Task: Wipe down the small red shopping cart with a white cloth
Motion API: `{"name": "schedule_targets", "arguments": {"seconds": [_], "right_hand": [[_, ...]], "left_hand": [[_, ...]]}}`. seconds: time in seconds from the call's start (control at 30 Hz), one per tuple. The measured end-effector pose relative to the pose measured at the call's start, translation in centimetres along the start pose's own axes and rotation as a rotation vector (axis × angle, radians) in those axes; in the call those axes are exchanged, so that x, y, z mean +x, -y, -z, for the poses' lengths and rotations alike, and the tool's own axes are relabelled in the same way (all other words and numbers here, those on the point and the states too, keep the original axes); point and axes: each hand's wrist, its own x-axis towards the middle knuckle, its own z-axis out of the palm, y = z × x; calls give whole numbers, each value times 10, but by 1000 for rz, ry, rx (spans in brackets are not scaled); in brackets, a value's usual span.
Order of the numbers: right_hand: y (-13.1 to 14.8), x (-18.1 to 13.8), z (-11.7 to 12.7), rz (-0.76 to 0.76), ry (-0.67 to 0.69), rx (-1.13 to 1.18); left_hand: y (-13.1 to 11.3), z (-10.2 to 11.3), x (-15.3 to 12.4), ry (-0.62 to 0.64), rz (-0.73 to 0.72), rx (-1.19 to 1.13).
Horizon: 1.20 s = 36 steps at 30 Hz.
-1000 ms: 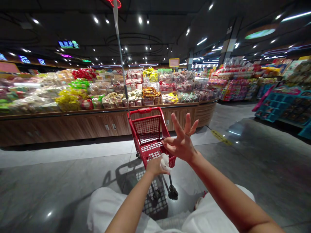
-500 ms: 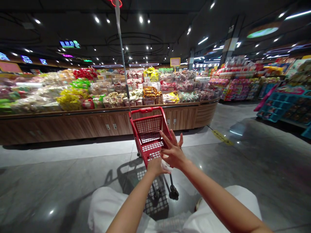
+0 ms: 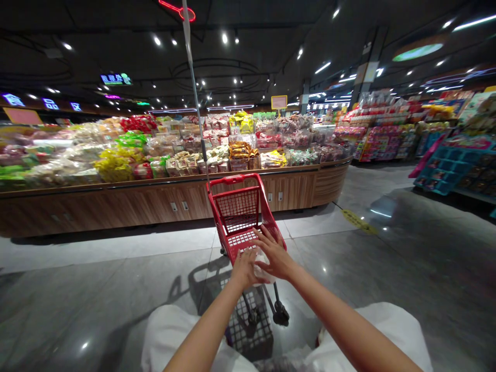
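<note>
Shop floor (image 3: 368, 279), white wad (image 3: 261, 261) held in left hand (image 3: 243, 269), beside right hand's (image 3: 278, 259) spread fingers (image 3: 268, 242)

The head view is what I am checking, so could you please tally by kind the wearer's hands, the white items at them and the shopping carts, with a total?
Hands: 2 (left hand, right hand)
White item, partly hidden by the hands: 1
Red shopping cart: 1
Total: 4
</note>
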Motion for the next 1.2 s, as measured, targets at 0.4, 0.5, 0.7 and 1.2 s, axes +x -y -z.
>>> {"name": "schedule_targets", "arguments": {"seconds": [0.4, 0.5, 0.7, 1.2], "right_hand": [[-70, -31, -62, -69, 365, -73], [-107, -50, -42, -61, 297, -124], [-107, -68, -48, -133, 155, -95], [-104, -77, -44, -436, 46, -165]], "left_hand": [[65, 32, 18, 216, -174, 225], [60, 26, 20, 177, -188, 181], [37, 13, 30, 123, -150, 162], [-12, -7, 36, 84, -89, 41]]}}
